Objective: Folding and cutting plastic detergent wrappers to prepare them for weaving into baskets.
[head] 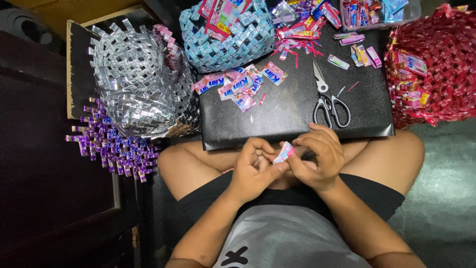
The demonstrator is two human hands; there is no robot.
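1. Silver woven basket (134, 84) – biggest item, upper left of you, lying tilted w/ its mouth toward the camera, strip ends sticking out round the rim. It sits partly on a dark wooden board (79, 69).
2. Red woven basket (436, 64) – far right, beside the lap board's right edge, red/pink wrapper weave.
3. Black lap board (297, 109) – flat across your knees, glossy, btwn the silver and red baskets.
4. Blue woven basket (228, 39) – top centre, at the board's far edge, stuffed w/ pink/blue wrappers.
5. Purple woven piece (111, 144) – flat, jagged edges, just below the silver basket, on your left.
6. Loose wrapper pile (240, 84) – pink/blue/white, flat on the board's left part, near the blue basket.
7. Cut strips and folded bits (317, 30) – scattered along the board's far edge, more in a clear tray (377, 12) top right.
8. Scissors (327, 99) – black handles toward you, blades closed, pointing away; lying on the board just beyond your right hand, not touching it.
9. Your left hand (253, 166) – fingers curled in, thumb and forefinger pinched on the wrapper's lower end.
10. Your right hand (317, 159) – fingers curled, tips closed on the wrapper's other end.
11. Folded wrapper strip (284, 152) – pink/blue/white, small, held btwn both hands over your lap at the board's near edge.
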